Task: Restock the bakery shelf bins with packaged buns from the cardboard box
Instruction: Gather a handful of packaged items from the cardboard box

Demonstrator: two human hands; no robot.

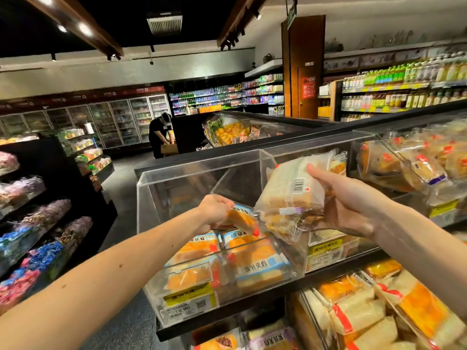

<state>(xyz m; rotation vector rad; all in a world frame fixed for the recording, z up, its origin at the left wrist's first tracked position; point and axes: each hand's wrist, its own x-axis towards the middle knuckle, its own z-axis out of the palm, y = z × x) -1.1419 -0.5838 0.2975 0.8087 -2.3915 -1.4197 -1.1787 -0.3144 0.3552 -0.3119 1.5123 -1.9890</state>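
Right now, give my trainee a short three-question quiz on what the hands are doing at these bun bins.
1. True or false: the left hand grips an orange bun pack at the clear bin.
2. What does the right hand hold? A) a barcoded bun pack B) a bottle C) nothing
3. How many hands hold packs?
Key: 1 true; 2 A; 3 two.
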